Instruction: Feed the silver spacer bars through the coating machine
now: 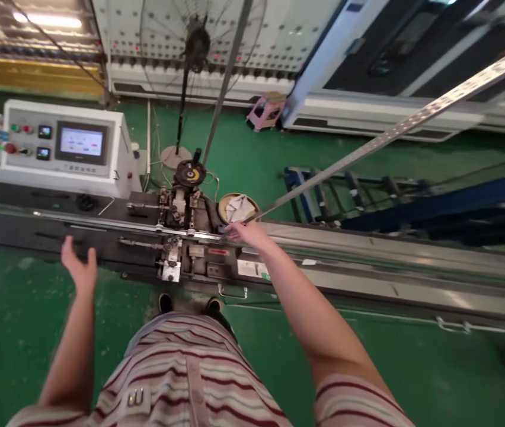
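**Bar end at the bending head, free hand lifted**

Right hand (pixel 247 232): fingers closed round the near end of a long metal spacer bar (pixel 395 129), thumb side toward the machine. The grip looks firm, though the fingertips themselves are hidden behind the bar. Left hand (pixel 79 268): open, fingers spread and raised, palm toward the machine, holding nothing, hovering just above the front edge of the machine bed (pixel 368 279).

The bar runs from the right hand up and away to the right, well clear of the floor, its far end out of view. Its near end sits at the bending head (pixel 181 228), beside the black handwheel (pixel 189 174).

Progress, as I judge it: the bar is brought to the head, but not yet lying flat in the long track. Seating remains.

Around: control panel (pixel 63 145) with lit screen at left, a round tin (pixel 238 208) behind the hand, a standing fan (pixel 197 44), a pink stool (pixel 267 110), green floor (pixel 21 332).
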Demonstrator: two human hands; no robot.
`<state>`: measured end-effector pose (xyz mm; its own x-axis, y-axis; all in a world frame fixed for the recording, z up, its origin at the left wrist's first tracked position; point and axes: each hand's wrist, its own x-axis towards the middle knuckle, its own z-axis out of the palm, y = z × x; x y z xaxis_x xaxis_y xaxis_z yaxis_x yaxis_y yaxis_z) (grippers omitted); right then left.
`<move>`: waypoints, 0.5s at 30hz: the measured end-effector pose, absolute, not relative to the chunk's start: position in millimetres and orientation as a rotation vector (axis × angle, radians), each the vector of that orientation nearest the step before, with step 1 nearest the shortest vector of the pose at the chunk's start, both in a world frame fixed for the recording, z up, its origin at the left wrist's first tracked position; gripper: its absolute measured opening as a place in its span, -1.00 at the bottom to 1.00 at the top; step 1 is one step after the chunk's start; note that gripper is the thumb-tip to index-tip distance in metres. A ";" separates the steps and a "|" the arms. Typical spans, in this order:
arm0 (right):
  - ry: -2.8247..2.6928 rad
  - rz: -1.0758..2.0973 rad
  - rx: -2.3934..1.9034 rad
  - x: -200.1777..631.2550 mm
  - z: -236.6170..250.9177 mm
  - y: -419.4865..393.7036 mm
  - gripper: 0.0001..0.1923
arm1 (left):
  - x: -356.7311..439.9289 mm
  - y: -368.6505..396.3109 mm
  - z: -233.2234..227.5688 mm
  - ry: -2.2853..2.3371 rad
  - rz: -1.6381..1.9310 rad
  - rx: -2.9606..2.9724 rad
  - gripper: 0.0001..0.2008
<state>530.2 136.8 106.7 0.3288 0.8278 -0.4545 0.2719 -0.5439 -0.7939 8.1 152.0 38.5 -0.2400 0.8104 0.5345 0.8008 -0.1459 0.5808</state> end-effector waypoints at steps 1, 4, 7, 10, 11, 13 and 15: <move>-1.012 1.194 -1.990 517.1 106.1 142.1 -0.80 | 14.7 133.0 23.8 2.040 1.368 1.946 -0.29; -1.172 1.201 -1.979 477.6 105.6 158.4 -0.77 | 21.6 87.5 -5.8 2.088 1.373 1.833 -0.41; -1.334 1.201 -1.957 437.5 106.0 175.1 -0.74 | 7.5 64.9 -18.5 2.135 1.396 1.704 -0.45; -1.461 1.188 -1.958 395.9 106.5 192.5 -0.71 | -14.5 59.6 -20.1 2.162 1.443 1.672 -0.48; -1.485 1.183 -1.964 381.6 106.6 198.3 -0.70 | -20.5 60.1 -18.8 2.166 1.445 1.672 -0.50; -1.508 1.180 -1.966 352.4 107.1 210.1 -0.69 | -27.7 64.2 -13.9 2.162 1.435 1.658 -0.54; -1.519 1.191 -1.946 323.4 107.9 221.7 -0.69 | -27.4 73.7 -6.8 2.116 1.433 1.615 -0.57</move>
<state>323.4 221.7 107.9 0.0474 0.9250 -0.3769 0.5863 -0.3312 -0.7393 -27.4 73.7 -6.8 -0.4239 0.8015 0.4219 0.6892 -0.0168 0.7243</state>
